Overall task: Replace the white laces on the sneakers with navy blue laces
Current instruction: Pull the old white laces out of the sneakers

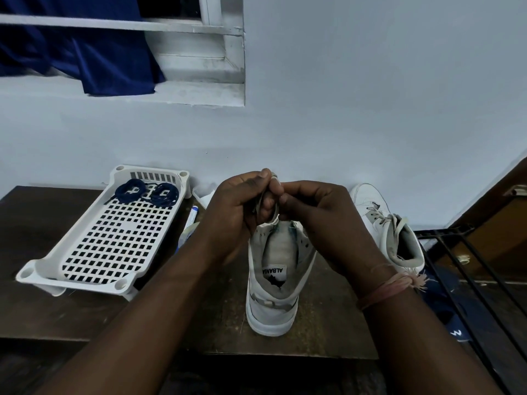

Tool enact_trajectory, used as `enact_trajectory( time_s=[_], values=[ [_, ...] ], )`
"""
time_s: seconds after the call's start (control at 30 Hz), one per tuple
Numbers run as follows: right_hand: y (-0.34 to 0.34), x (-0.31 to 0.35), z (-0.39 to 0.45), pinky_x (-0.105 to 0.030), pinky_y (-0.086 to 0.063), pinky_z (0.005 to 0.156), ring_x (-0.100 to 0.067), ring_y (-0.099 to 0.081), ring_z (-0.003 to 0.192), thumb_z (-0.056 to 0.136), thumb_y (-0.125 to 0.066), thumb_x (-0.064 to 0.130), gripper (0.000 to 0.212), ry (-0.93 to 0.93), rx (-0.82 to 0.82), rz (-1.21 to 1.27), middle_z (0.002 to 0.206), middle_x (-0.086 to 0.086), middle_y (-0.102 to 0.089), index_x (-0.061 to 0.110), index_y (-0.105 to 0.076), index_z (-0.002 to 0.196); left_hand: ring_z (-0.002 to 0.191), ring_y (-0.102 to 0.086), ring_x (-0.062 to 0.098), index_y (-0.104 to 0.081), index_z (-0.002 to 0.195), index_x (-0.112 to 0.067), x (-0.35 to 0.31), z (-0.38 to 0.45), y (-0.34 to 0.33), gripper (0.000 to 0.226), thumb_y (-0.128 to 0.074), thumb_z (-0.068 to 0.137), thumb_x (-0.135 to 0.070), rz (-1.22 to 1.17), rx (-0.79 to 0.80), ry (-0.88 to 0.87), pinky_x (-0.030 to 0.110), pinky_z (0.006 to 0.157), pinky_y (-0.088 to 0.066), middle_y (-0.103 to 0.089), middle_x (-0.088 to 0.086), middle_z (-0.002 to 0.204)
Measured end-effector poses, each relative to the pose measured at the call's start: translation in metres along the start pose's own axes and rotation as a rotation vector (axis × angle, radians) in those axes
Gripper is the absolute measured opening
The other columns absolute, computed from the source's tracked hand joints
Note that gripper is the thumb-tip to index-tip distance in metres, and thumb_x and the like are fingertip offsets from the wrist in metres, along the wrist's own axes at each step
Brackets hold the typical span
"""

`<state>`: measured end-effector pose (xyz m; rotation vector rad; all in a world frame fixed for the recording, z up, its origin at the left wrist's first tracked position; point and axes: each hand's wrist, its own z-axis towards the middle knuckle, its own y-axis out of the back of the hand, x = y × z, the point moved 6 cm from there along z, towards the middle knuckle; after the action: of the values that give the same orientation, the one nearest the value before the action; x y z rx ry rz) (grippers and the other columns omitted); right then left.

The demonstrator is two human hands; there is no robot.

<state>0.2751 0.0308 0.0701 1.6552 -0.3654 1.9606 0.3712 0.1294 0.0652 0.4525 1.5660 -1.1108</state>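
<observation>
Just beneath the hands stands the near sneaker (272,280), heel toward the person and its length running straight away from them, while both the left hand (236,206) and right hand (310,206) pinch the bundled white lace (274,178) above its tongue (apparently already pulled free). The navy laces (148,192) lie coiled in the white tray (37,269) off to the left, nearer the left hand; the insole label reads "ALBANIA".

The near sneaker (273,280) carries a white tag on its tongue printed "ALBANIA" in black capitals, seen upside down from the head view, with a dark emblem beside the word. A white "M"-like mark shows on dark blue fabric (456,332) at the right. Print on the tube (191,216) beside the tray is too small to read.
</observation>
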Motion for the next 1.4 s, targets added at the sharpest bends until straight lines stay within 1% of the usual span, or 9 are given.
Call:
enact_trajectory(
  time_s=[0.1,0.23,0.47,0.57,0.67,0.8,0.97,1.23,1.4],
  values=[
    [0.0,-0.001,-0.001,-0.046,-0.054,0.075,-0.043,-0.068,0.087,0.099,-0.065,0.017,0.018,0.003,-0.012,-0.004,0.082,-0.012,-0.076,0.011,-0.08,0.09,0.059,-0.041,0.015,-0.066,0.087,0.0,0.0,0.001,-0.001,0.033,-0.052,0.102,-0.025,0.106,0.044,-0.026,0.025,0.061,-0.036,-0.05,0.006,0.062],
    [-0.008,0.004,-0.003,-0.044,-0.052,0.07,-0.041,-0.067,0.076,0.102,-0.059,0.023,0.034,0.03,-0.029,-0.031,0.072,-0.006,-0.074,0.014,-0.071,0.072,0.057,-0.046,0.016,-0.07,0.085,-0.001,-0.002,0.0,-0.001,0.032,-0.055,0.098,-0.026,0.157,0.045,-0.033,0.024,0.058,-0.041,-0.056,0.006,0.062],
    [-0.019,-0.005,-0.004,-0.037,-0.05,0.071,-0.026,-0.069,0.08,0.105,-0.051,0.01,0.026,-0.032,0.058,0.066,0.08,-0.013,-0.072,0.001,-0.066,0.086,0.047,-0.041,0.018,-0.065,0.067,-0.005,-0.007,-0.001,0.001,0.042,-0.06,0.099,-0.032,0.186,-0.119,0.042,0.027,0.055,-0.037,-0.051,0.008,0.051],
    [-0.019,-0.012,-0.004,-0.042,-0.05,0.075,-0.035,-0.065,0.086,0.103,-0.052,0.016,0.023,-0.089,0.069,0.146,0.088,-0.02,-0.071,0.0,-0.066,0.095,0.044,-0.038,0.017,-0.062,0.063,-0.009,-0.005,0.0,0.005,0.045,-0.065,0.097,-0.038,0.23,-0.221,0.062,0.026,0.052,-0.035,-0.047,0.006,0.049],
    [-0.015,-0.015,-0.004,-0.041,-0.057,0.079,-0.023,-0.064,0.089,0.103,-0.057,0.025,0.024,-0.103,0.075,0.093,0.096,-0.017,-0.071,0.005,-0.07,0.1,0.045,-0.035,0.017,-0.059,0.063,-0.01,-0.004,0.001,0.008,0.047,-0.064,0.097,-0.042,0.239,-0.254,0.07,0.024,0.049,-0.034,-0.043,0.006,0.049],
    [-0.012,-0.013,-0.002,-0.051,-0.059,0.081,-0.037,-0.069,0.092,0.103,-0.061,0.023,0.023,-0.081,0.07,0.003,0.092,-0.018,-0.074,0.005,-0.072,0.095,0.048,-0.036,0.017,-0.06,0.067,-0.011,-0.001,0.0,0.005,0.048,-0.062,0.097,-0.048,0.241,-0.122,0.143,0.026,0.054,-0.035,-0.044,0.005,0.052],
    [-0.017,-0.001,-0.006,-0.026,-0.047,0.07,-0.01,-0.064,0.075,0.108,-0.045,0.018,0.031,-0.042,0.13,-0.044,0.079,-0.001,-0.071,0.012,-0.061,0.083,0.058,-0.053,0.012,-0.073,0.081,-0.01,-0.002,0.0,0.006,0.036,-0.067,0.087,-0.045,0.187,0.067,0.212,0.021,0.061,-0.047,-0.061,0.004,0.067],
    [-0.028,0.005,-0.01,-0.02,-0.047,0.065,0.001,-0.056,0.066,0.108,-0.037,0.011,0.021,0.026,0.118,-0.101,0.077,0.009,-0.062,0.011,-0.053,0.094,0.096,-0.068,0.017,-0.068,0.124,0.002,-0.014,-0.011,0.02,0.035,-0.05,0.098,-0.013,-0.107,0.447,0.316,0.027,0.091,-0.056,-0.071,0.012,0.107],
    [-0.026,0.002,-0.011,-0.026,-0.048,0.067,-0.003,-0.056,0.067,0.108,-0.035,0.008,0.021,0.025,0.127,-0.048,0.076,0.008,-0.061,0.009,-0.053,0.096,0.087,-0.072,0.015,-0.077,0.111,-0.004,-0.01,-0.007,0.016,0.031,-0.051,0.096,-0.008,-0.015,0.335,0.263,0.025,0.083,-0.059,-0.075,0.011,0.099]
  ],
)
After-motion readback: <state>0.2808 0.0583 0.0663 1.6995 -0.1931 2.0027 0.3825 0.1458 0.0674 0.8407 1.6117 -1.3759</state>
